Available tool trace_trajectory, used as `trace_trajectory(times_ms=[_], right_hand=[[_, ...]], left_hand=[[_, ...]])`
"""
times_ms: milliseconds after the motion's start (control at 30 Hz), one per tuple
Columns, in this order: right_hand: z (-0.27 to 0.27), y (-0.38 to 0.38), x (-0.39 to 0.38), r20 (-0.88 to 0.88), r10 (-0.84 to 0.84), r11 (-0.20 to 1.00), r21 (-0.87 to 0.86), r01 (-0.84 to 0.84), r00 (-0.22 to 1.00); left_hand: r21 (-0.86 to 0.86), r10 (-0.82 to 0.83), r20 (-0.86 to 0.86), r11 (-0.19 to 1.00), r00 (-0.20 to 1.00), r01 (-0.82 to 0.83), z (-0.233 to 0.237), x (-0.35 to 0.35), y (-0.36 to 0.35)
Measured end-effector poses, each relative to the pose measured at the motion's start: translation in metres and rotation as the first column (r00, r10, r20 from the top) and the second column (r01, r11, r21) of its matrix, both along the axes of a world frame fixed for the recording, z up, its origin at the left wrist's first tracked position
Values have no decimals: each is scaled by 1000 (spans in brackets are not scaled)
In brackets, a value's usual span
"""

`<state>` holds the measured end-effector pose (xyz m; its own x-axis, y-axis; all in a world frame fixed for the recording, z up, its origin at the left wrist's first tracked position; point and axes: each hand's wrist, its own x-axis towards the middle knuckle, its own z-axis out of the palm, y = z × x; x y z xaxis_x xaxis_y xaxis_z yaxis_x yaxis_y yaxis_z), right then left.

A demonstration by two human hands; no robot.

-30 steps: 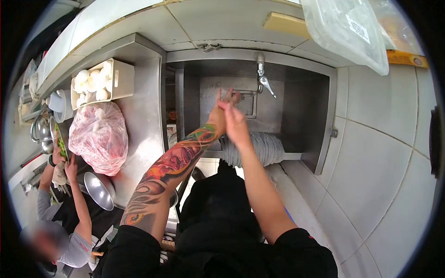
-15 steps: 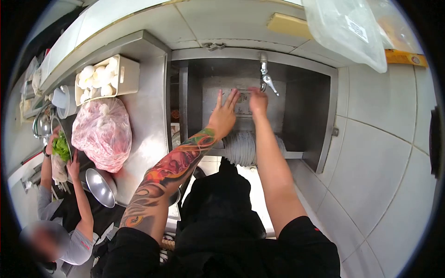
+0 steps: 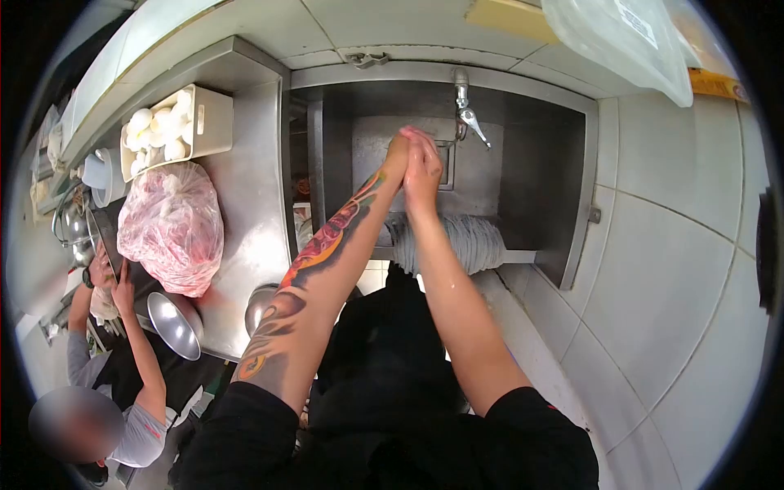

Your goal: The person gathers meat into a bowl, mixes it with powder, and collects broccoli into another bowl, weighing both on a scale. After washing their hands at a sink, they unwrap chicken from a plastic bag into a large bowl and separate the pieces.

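My left hand point(image 3: 397, 157) and my right hand point(image 3: 422, 167) meet palm to palm over the sink point(image 3: 523, 163), below and left of the tap point(image 3: 464, 110). The right hand's fingers lie extended against the left, and its skin looks wet. Much of the left hand's fingers is hidden behind the right hand, but they seem stretched out flat. No object shows between the two hands. A bundled grey ribbed hose or cloth-like roll point(image 3: 457, 243) lies over the sink's front edge under my right forearm.
On the steel counter point(image 3: 253, 180) to the left sit a bin of eggs or round white items point(image 3: 208, 131) and a bag of pinkish meat point(image 3: 171, 229). A metal bowl point(image 3: 175, 325) stands near a co-worker's hands point(image 3: 122, 290). Plastic bags point(image 3: 621, 41) hang at upper right.
My hands were apart, the left one spread and the right near the tap; now they are pressed together. The co-worker's green leaves no longer show, and a blade is visible there.
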<state>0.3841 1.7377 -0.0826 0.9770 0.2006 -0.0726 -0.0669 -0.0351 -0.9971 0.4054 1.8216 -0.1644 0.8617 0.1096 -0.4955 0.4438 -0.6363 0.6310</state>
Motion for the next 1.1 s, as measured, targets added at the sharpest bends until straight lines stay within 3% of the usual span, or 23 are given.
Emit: trace_trajectory(times_ms=[33, 67, 100, 300, 333, 400, 433, 467, 500, 533, 567, 600, 633, 667, 700, 767, 800, 867, 900, 967, 1000, 1033, 1100], right_hand=[[12, 0, -8, 0, 0, 1000, -4, 0, 1000], [25, 2, -14, 24, -81, 996, 27, 81, 996], [32, 3, -17, 44, -163, 985, 61, 160, 986], [-33, -16, 24, 186, 81, 996, -46, -74, 979], [-46, -20, 34, 210, 127, 991, -75, -114, 969], [-54, -32, 44, 228, 176, 982, -106, -156, 958], [-52, -38, 50, 176, 226, 969, -141, -202, 958], [-49, -44, 57, 123, 275, 952, -172, -252, 954], [-69, -56, 67, -98, 256, 943, -195, -270, 962], [-88, -69, 77, -311, 219, 932, -215, -293, 925], [-68, -78, 75, -219, 76, 927, -344, -150, 973], [-45, -87, 71, -107, -57, 891, -453, 3, 993], [-55, -97, 73, -126, -290, 954, -121, 275, 949], [-5, -92, 63, -131, -410, 912, -47, 408, 903], [29, -86, 51, -69, -446, 892, 47, 450, 892], [77, -71, 28, -12, -328, 941, 84, 328, 944], [84, -60, 16, -11, -308, 947, 96, 308, 951], [93, -38, -10, -286, -118, 966, 189, 176, 951], [91, -35, -16, -281, -87, 966, 209, 150, 956], [85, -38, -22, -79, 9, 997, -78, -16, 997], [105, -41, -24, -82, 63, 975, -207, -78, 995], [98, -43, -27, -98, 46, 995, -81, -54, 994], [90, -51, -33, -58, 57, 991, -118, -63, 997]], left_hand=[[-4, 0, 0, 1000, 1000, 0, 9, 6, -8], [-443, 433, -65, 795, 899, -415, 16, 13, -19], [-718, 708, -305, 268, 637, -642, 13, 16, -27], [-900, 790, -211, 73, 576, -430, -28, 1, -43], [-898, 791, -215, 70, 572, -434, -3, 0, -46], [-805, 647, -498, -97, 577, -586, 69, -3, -50], [-803, 650, -500, -101, 572, -587, 69, -8, -49], [-814, 618, -417, 71, 667, -576, 70, -14, -46], [-805, 564, -338, 241, 753, -542, 71, -21, -42], [-803, 573, -336, 241, 748, -545, 80, -29, -38], [-559, 440, -10, 742, 898, -370, 98, -39, -36], [-95, 135, 195, 988, 971, -118, 117, -50, -35], [427, -232, 209, 896, 950, 125, 131, -58, -32], [594, -399, 84, 756, 913, 276, 139, -64, -28], [600, -379, 85, 758, 922, 256, 143, -71, -25], [796, -618, -227, 327, 752, 510, 149, -86, -20], [802, -600, -230, 330, 766, 499, 158, -93, -17], [833, -616, -295, 208, 730, 512, 177, -111, -12], [841, -592, -301, 206, 748, 501, 193, -119, -10], [841, -596, -345, 146, 725, 521, 235, -136, -6], [861, -593, -337, 119, 731, 494, 249, -147, -4], [865, -566, -349, 112, 747, 489, 267, -158, -2], [905, -577, -302, 77, 759, 419, 301, -182, -2]])
